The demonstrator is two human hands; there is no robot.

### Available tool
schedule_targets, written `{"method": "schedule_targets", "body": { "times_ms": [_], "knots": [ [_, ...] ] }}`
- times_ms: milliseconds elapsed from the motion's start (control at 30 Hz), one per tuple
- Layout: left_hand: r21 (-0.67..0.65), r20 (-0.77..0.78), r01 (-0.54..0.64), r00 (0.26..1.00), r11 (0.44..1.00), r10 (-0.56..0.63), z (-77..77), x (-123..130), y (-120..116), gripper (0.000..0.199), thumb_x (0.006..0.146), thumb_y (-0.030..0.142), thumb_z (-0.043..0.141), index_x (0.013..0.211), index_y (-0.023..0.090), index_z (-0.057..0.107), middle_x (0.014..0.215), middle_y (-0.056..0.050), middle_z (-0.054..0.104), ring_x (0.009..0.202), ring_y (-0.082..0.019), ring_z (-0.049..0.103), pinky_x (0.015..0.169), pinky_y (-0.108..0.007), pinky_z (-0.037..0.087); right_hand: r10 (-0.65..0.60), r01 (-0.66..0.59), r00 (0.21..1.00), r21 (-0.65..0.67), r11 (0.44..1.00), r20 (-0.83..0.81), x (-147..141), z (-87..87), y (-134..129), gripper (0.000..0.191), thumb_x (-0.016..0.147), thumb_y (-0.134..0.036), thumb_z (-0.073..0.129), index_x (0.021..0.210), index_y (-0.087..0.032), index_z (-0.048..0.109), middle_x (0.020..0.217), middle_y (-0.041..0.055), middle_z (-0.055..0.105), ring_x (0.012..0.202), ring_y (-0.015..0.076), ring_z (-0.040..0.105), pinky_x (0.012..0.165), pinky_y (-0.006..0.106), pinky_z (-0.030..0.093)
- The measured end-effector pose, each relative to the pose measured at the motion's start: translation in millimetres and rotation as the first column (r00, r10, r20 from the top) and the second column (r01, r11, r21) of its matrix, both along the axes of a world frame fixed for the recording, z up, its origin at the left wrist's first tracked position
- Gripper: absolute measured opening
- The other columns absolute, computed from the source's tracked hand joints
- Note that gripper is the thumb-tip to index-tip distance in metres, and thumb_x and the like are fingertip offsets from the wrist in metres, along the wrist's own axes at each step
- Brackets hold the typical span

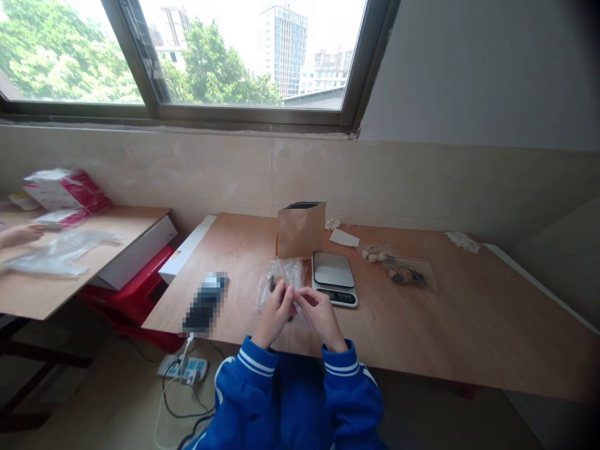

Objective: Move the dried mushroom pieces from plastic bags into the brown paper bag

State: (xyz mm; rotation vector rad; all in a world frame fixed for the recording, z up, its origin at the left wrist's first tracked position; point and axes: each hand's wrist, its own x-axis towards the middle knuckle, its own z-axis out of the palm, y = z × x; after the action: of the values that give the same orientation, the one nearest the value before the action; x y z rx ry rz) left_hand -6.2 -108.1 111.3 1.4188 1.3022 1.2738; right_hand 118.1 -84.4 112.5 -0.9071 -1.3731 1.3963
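Observation:
My left hand [275,309] and my right hand [321,311] meet over the front of the table, fingertips pinched together on a clear plastic zip bag [302,328]. Dark bits show beside and below my left fingers; what they are is too small to make out. Under and beyond my hands lie more clear zip bags [293,269] with reddish seal lines. A white kitchen scale [334,272] stands just right of them, its steel plate bare. Behind the bags, a brown kraft paper pouch [301,231] is upright with its top open.
Filled clear bags [407,273] lie right of the scale, near a white card [344,237]. A phone [205,306] with a charging cable rests at left, above a floor power strip [187,369]. Another person's hand [21,235] is at the left table, above a red stool [126,294].

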Motion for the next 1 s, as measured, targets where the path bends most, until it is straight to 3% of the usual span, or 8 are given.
{"method": "schedule_targets", "body": {
  "times_ms": [267,667,867,1000],
  "knots": [
    [-0.032,-0.052,0.051,0.997,0.998,-0.052,-5.5,0.3,-7.3,0.032,0.094,0.05,0.04,0.078,0.023,0.043,0.064,0.002,0.05,0.06,-0.015,0.053,0.057,-0.028,0.041,-0.023,0.023,0.999,0.009,1.0,0.044,5.6,-16.4,0.7,0.041,0.077,-0.057,0.067,0.082,-0.016,0.069,0.077,0.0054,0.07,0.065,0.0175,0.063,0.061,0.028,0.051],
    [0.084,-0.155,-0.068,0.985,0.994,0.081,-7.1,27.4,7.3,0.031,0.094,0.04,0.039,0.069,0.023,0.035,0.061,0.003,0.041,0.057,-0.014,0.043,0.057,-0.028,0.032,-0.135,0.134,0.99,0.023,0.991,0.043,16.6,-13.3,1.2,0.039,0.078,-0.053,0.067,0.086,-0.016,0.073,0.083,0.0082,0.074,0.079,0.0223,0.068,0.073,0.032,0.054],
    [0.081,-0.172,0.026,0.985,0.996,-0.012,-8.5,25.7,15.6,0.024,0.095,0.036,0.035,0.077,0.021,0.042,0.064,0.002,0.045,0.06,-0.014,0.045,0.059,-0.028,0.033,-0.154,0.15,0.986,0.056,0.987,0.067,20.8,-16.0,2.5,0.032,0.078,-0.049,0.067,0.081,-0.016,0.069,0.075,0.0055,0.072,0.07,0.0199,0.067,0.067,0.03,0.054],
    [0.04,-0.091,0.135,0.987,0.99,-0.131,-13.6,20.5,21.0,0.024,0.093,0.035,0.037,0.075,0.021,0.043,0.057,0.004,0.044,0.052,-0.012,0.042,0.052,-0.025,0.032,-0.207,0.204,0.978,0.076,0.976,0.037,18.5,-14.1,-0.9,0.029,0.08,-0.047,0.066,0.075,-0.018,0.063,0.069,0.0022,0.069,0.062,0.0173,0.066,0.062,0.028,0.054]
  ]
}}
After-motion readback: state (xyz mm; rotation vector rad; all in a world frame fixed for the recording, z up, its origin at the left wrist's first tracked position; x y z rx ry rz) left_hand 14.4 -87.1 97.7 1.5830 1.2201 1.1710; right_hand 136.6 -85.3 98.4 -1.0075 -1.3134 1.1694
